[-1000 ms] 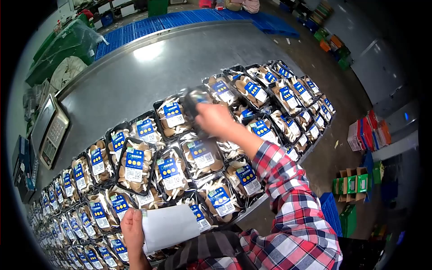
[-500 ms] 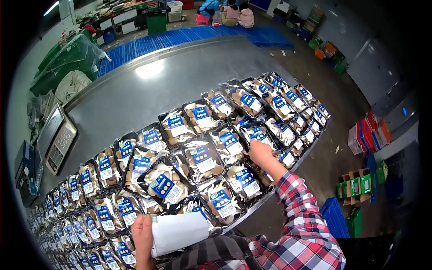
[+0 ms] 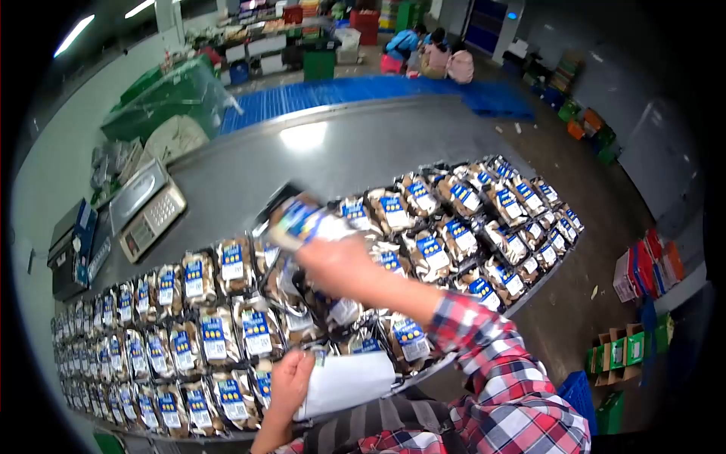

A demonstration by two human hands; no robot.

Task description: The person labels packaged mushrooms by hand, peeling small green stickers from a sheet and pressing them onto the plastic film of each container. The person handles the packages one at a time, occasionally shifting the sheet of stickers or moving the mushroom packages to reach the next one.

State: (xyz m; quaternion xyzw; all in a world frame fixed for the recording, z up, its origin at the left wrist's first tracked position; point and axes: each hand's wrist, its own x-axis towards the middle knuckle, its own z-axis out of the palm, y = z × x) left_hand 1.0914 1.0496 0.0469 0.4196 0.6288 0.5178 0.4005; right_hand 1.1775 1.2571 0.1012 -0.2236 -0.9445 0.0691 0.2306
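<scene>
A wrapped mushroom tray (image 3: 299, 219), black with a blue label, is in the air above the packed rows, tilted and smeared by motion blur. The right hand (image 3: 336, 261) is closed on its near end. The fingers are wrapped round the edge, though the blur hides exactly how they sit. The tray juts up and away from that grip, toward the far left.

Directly under the grip and spreading to both sides are rows of mushroom trays (image 3: 212, 337). They lie flat and edge to edge, a few overlapping, along the near side of the steel table (image 3: 318, 163). The plaid sleeve (image 3: 491, 356) runs back from the grip toward the near right.

Below the grip, close to the body, the left hand (image 3: 291, 386) clasps a white sheet (image 3: 344, 382). The thumb lies over its left edge and the fingers are behind it. The sheet hangs just over the nearest trays at the table's edge.

Beyond the grip the table top is bare and shiny. Well to its far left a weighing scale (image 3: 147, 216) stands on the table's corner. Past the table's far edge lie blue floor grids (image 3: 355, 91), and beyond those some people (image 3: 439, 57) crouch on the floor. Far to the right of the grip, on the floor, stand open cardboard boxes (image 3: 624, 348) with green contents.
</scene>
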